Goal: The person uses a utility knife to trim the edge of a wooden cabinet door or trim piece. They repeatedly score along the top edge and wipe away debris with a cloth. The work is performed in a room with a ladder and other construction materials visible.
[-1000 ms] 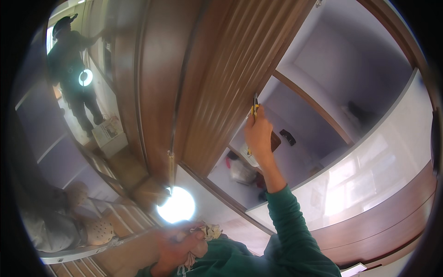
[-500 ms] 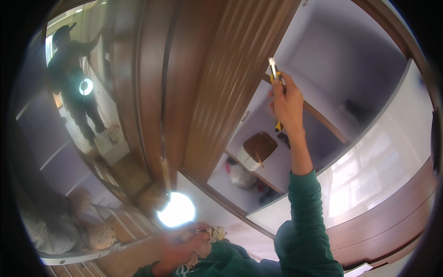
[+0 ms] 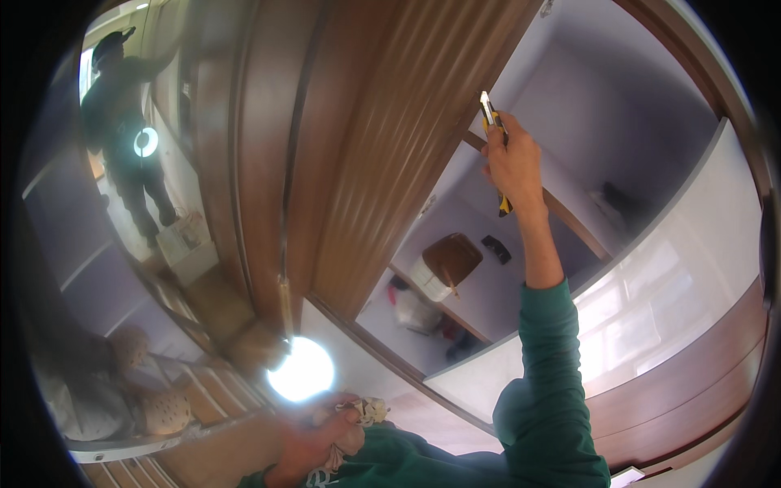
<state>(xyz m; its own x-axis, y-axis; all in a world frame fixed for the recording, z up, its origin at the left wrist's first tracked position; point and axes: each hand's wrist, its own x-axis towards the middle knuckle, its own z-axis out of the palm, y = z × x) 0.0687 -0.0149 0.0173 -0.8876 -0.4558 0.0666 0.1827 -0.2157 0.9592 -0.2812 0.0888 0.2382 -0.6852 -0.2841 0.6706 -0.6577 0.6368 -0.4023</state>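
Observation:
My right hand [image 3: 518, 167], at the end of a raised green-sleeved arm, grips a yellow and black utility knife [image 3: 505, 202]. Its bright blade tip points up, close to the edge of the ribbed brown wood panel [image 3: 399, 138] beside the open cabinet. Low in the picture my left hand [image 3: 321, 439] is closed around a crumpled beige cloth [image 3: 372, 411]. A glaring round lamp [image 3: 301, 370] shines just above that hand and washes out part of it.
Inside the cabinet stand a brown-and-white container [image 3: 450, 264], a small black object [image 3: 496, 250] and a clear plastic bag [image 3: 416, 311]. The glossy white door [image 3: 651, 268] curves at the right. Perforated shoes [image 3: 167, 412] show by a ladder [image 3: 215, 394]; a dark figure [image 3: 130, 122] appears upper left.
My right hand with the utility knife has shifted slightly up and right along the panel edge. The view has moved a little, and the left hand keeps its hold on the cloth.

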